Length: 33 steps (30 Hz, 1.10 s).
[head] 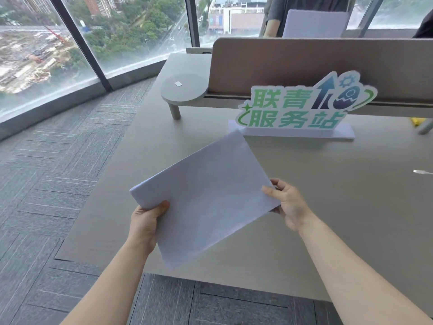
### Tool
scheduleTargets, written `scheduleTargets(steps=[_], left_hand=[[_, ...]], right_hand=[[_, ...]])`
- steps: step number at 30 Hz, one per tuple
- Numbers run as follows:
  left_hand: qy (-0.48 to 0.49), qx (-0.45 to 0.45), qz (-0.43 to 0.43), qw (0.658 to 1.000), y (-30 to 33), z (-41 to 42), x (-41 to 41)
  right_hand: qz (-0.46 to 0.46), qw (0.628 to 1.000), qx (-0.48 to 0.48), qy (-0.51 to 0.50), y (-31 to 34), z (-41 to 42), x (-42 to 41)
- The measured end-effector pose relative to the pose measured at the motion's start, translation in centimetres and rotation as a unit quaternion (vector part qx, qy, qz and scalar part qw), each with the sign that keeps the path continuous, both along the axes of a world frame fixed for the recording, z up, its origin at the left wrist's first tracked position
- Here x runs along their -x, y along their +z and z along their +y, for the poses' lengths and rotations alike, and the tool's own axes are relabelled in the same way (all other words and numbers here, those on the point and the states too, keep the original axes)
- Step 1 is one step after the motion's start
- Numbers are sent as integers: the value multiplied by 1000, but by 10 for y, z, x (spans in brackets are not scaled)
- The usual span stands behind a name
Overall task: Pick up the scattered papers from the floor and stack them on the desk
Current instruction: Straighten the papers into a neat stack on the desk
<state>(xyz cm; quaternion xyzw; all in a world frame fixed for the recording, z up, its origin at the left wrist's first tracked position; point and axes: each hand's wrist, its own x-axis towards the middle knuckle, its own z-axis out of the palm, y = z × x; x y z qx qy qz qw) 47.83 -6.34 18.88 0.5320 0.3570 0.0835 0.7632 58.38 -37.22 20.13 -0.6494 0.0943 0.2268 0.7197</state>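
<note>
A bundle of white papers (206, 195) is held tilted above the grey desk (328, 207), near its front left part. My left hand (146, 222) grips the bundle's lower left edge, thumb on top. My right hand (287, 205) pinches the right corner of the same papers. The sheets hang in the air, apart from the desk surface. No loose paper shows on the visible carpet.
A green and white standing sign (302, 106) sits at the back of the desk against a beige divider (328, 64). A round grey side shelf (185, 90) stands left of it. Grey carpet (46, 184) and a curved window lie to the left. A person (304, 15) holding a white sheet stands behind the divider.
</note>
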Motion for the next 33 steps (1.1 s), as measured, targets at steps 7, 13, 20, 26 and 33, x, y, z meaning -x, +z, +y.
scheduleTargets(steps=[7, 13, 20, 26, 33], left_hand=[[51, 71, -9, 996, -9, -18, 5], [76, 103, -14, 992, -16, -11, -13], [75, 113, -15, 991, -17, 36, -32], [65, 65, 3, 996, -15, 105, -42], [-180, -96, 82, 975, -7, 170, -60]], right_hand=[[48, 987, -143, -52, -6, 35, 17], [19, 994, -82, -64, -11, 93, 24], [-44, 993, -3, -110, -4, 147, -1], [-61, 991, 45, -110, -10, 179, -30], [-44, 995, 78, -36, -19, 213, -49]])
